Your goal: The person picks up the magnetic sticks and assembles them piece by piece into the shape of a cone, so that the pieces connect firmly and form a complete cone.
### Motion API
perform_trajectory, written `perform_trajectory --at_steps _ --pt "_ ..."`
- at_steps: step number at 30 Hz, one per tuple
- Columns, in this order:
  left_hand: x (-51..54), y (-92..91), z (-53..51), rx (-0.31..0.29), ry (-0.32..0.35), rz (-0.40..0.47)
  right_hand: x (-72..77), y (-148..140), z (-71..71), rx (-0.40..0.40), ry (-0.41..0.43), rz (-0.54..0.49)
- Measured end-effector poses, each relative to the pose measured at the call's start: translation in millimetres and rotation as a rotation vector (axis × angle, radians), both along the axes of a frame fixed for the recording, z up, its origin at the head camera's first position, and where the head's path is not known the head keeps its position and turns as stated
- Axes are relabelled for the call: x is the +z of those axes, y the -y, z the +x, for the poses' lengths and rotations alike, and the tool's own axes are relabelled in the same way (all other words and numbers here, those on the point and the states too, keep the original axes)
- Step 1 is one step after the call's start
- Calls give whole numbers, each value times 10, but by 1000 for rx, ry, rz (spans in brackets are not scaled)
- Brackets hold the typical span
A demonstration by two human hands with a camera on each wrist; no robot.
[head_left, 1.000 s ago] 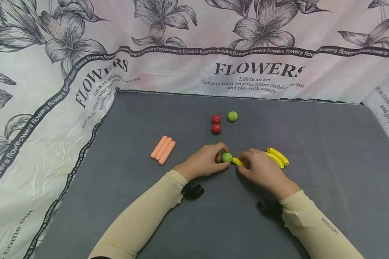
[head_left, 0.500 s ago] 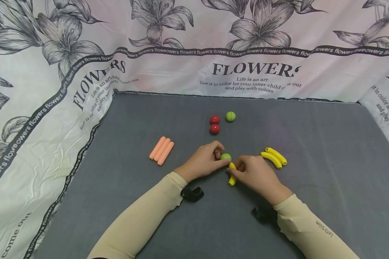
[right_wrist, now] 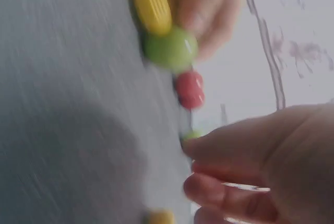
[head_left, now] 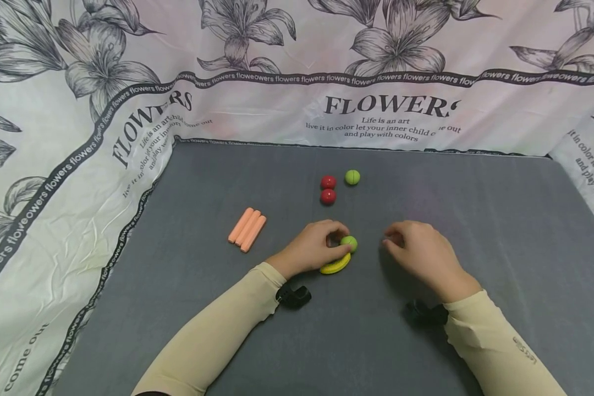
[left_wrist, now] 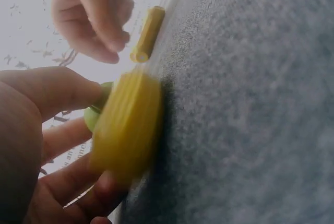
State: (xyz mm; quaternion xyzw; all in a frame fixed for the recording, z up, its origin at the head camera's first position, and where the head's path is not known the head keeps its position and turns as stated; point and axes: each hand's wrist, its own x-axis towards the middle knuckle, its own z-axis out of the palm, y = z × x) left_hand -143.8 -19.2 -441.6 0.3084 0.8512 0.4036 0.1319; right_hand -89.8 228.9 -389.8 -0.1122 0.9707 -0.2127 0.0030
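LH (head_left: 311, 246) pinches green ball (head_left: 351, 243), banana (head_left: 335, 266) prob. against it; RH (head_left: 428, 257) inside table edge (head_left: 277, 148).

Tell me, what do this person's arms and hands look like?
The left hand and right hand wear no gloves. The left sleeve and right sleeve are plain pale beige, reaching the wrists; small dark lettering, hard to read, marks the right one. Below each cuff sits a small black device.

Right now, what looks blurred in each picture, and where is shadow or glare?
Head view: mostly sharp, soft shadow below the right hand; left wrist view: nearest yellow banana strongly blurred, patterned cloth pale; right wrist view: soft overall, broad shadow on the grey surface, small glint on the nearer green ball.
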Motion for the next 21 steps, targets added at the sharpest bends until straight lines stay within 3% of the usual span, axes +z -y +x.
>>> perform_trajectory --at_steps 7,14,21 --pt "37 21 13 -67 -20 -13 109 -258 -61 -15 54 48" --pt "36 18 31 -124 -43 -60 77 -330 -98 -14 140 64" --pt "23 18 14 -137 -40 -58 26 -289 -84 -4 74 103"
